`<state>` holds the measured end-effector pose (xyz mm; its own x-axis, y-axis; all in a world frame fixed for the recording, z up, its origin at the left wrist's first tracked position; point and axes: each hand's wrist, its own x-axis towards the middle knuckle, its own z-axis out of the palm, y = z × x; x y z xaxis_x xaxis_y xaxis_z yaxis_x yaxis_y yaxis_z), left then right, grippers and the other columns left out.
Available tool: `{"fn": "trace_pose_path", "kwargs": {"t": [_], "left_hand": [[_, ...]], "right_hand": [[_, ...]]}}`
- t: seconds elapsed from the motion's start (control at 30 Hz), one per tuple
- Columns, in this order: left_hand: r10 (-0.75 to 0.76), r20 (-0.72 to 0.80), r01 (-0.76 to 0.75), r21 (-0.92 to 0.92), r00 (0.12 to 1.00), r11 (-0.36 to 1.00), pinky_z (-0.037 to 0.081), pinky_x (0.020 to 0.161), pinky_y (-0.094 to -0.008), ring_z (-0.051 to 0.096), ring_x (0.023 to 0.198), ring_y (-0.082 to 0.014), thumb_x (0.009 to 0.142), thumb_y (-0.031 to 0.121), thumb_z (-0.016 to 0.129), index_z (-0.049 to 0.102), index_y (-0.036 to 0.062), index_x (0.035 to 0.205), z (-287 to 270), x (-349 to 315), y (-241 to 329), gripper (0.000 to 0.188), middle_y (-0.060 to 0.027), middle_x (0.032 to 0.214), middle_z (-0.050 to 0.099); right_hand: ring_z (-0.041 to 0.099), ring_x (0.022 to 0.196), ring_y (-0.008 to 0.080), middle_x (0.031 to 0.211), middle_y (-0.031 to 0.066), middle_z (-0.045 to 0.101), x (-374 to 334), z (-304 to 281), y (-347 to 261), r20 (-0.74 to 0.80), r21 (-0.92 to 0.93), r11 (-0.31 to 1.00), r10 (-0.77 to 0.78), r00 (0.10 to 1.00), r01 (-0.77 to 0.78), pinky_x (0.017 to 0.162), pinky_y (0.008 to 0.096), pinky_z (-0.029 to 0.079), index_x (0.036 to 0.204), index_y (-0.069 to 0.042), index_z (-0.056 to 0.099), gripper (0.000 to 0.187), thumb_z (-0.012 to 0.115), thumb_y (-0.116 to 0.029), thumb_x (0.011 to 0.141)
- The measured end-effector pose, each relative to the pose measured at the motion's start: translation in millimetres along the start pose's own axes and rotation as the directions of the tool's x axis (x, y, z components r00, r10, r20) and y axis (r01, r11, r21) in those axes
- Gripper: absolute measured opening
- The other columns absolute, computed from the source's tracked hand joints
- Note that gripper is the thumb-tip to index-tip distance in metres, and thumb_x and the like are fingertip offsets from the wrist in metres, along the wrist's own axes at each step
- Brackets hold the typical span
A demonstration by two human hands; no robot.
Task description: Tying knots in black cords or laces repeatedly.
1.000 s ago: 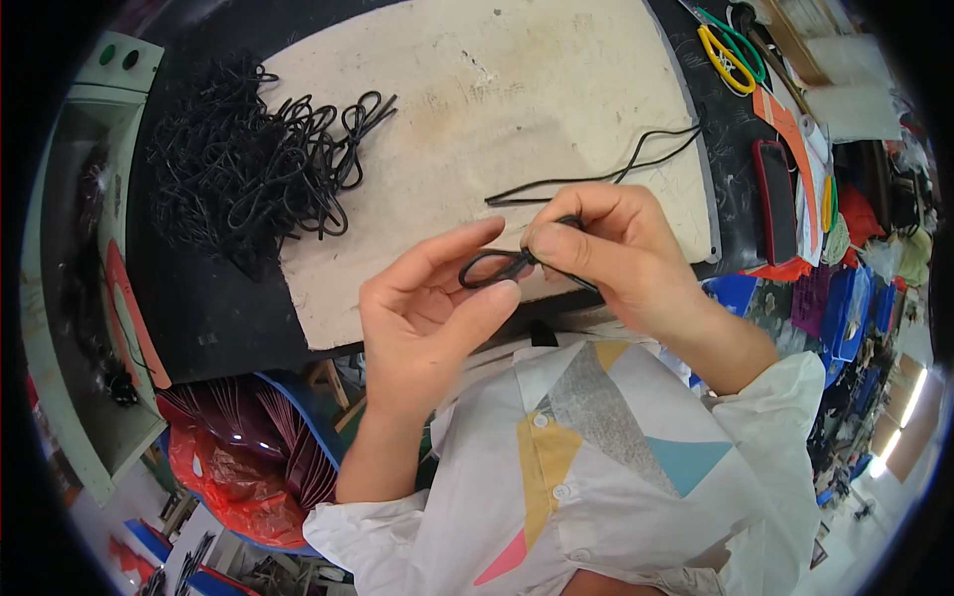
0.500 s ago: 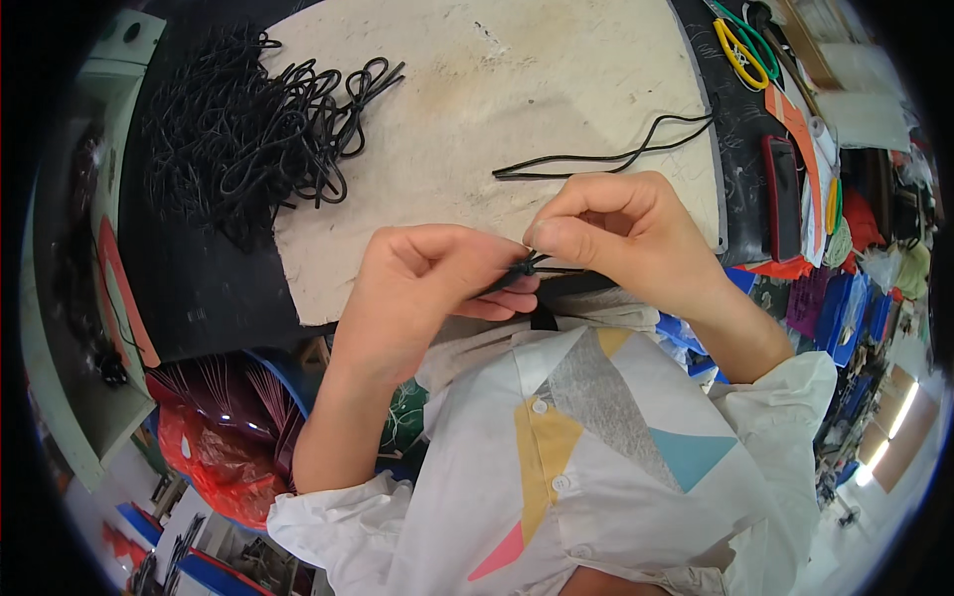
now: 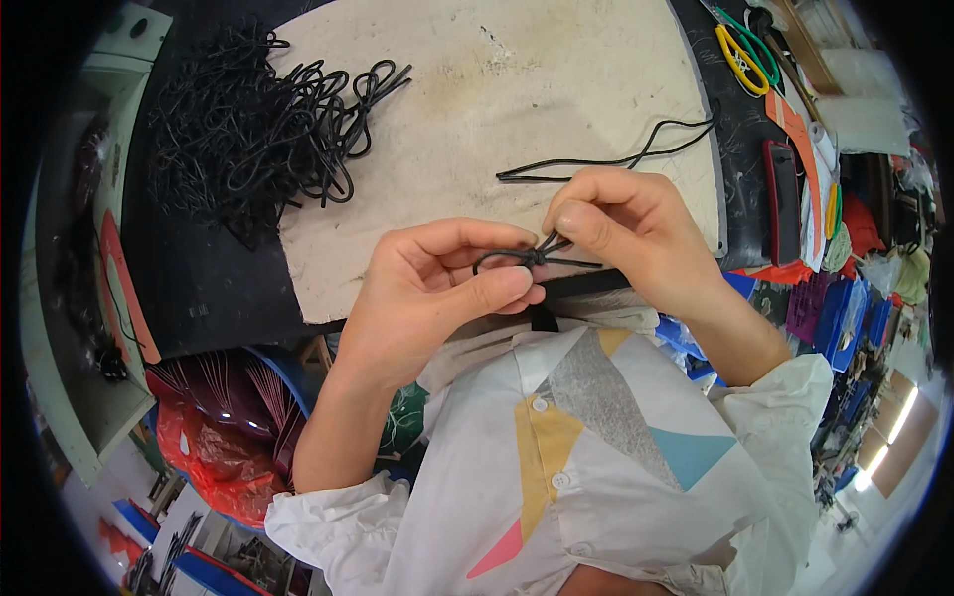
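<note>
Above the near edge of the table, a thin black cord [image 3: 538, 257] tied in a small bow-like knot is held between my two hands. My left hand [image 3: 422, 288] pinches the cord's loop and knot, thumb below and fingers curled behind. With thumb and index finger, my right hand [image 3: 631, 233] grips a strand rising from the knot. A free end sticks out to the right under my right hand. Beyond it, a separate doubled black cord [image 3: 606, 162] lies on the pale board.
A tangled heap of black cords [image 3: 248, 129] covers the table's left. The pale board [image 3: 417, 139] spans its middle. At the right lie scissors [image 3: 743, 60] with yellow and green handles and a red-edged phone [image 3: 783, 199]. A red plastic bag [image 3: 214, 447] sits below left.
My left fingers have spread apart, so the knot and its loop now show. My right hand has shifted slightly right and holds a strand up from the knot.
</note>
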<state>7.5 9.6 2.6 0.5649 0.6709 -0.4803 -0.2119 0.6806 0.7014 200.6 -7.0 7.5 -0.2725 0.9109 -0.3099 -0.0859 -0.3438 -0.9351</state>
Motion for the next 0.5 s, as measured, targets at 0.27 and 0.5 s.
{"fn": "trace_pose_path", "kwargs": {"t": [0.27, 0.5], "left_hand": [[0.054, -0.089, -0.077, -0.279, 0.995, 0.957, 0.054, 0.069, -0.0269, 0.064, 0.078, -0.0205, 0.074, -0.006, 0.06, 0.055, -0.0053, 0.099, 5.6, -0.4, -6.5, 0.025, -0.0156, 0.086, 0.062], [0.325, -0.251, -0.362, -0.119, 0.912, 0.924, 0.052, 0.068, -0.0256, 0.063, 0.079, -0.0187, 0.075, -0.005, 0.06, 0.055, -0.0064, 0.097, 11.4, 5.4, -31.4, 0.022, -0.0133, 0.087, 0.062]], "right_hand": [[0.054, 0.069, 0.0076, 0.074, 0.0025, 0.059, 0.8, 4.2, 6.4, 0.066, -0.562, 0.624, -0.621, 0.781, 0.544, 0.057, 0.0224, 0.042, 0.079, 0.0, 0.06, 0.004, 0.059, -0.004, 0.08], [0.05, 0.064, 0.0036, 0.071, 0.0002, 0.058, 1.9, 5.8, 0.7, -0.011, 0.279, 0.944, 0.184, 0.983, -0.174, 0.056, 0.0177, 0.04, 0.086, -0.002, 0.059, 0.014, 0.057, -0.015, 0.084]]}}
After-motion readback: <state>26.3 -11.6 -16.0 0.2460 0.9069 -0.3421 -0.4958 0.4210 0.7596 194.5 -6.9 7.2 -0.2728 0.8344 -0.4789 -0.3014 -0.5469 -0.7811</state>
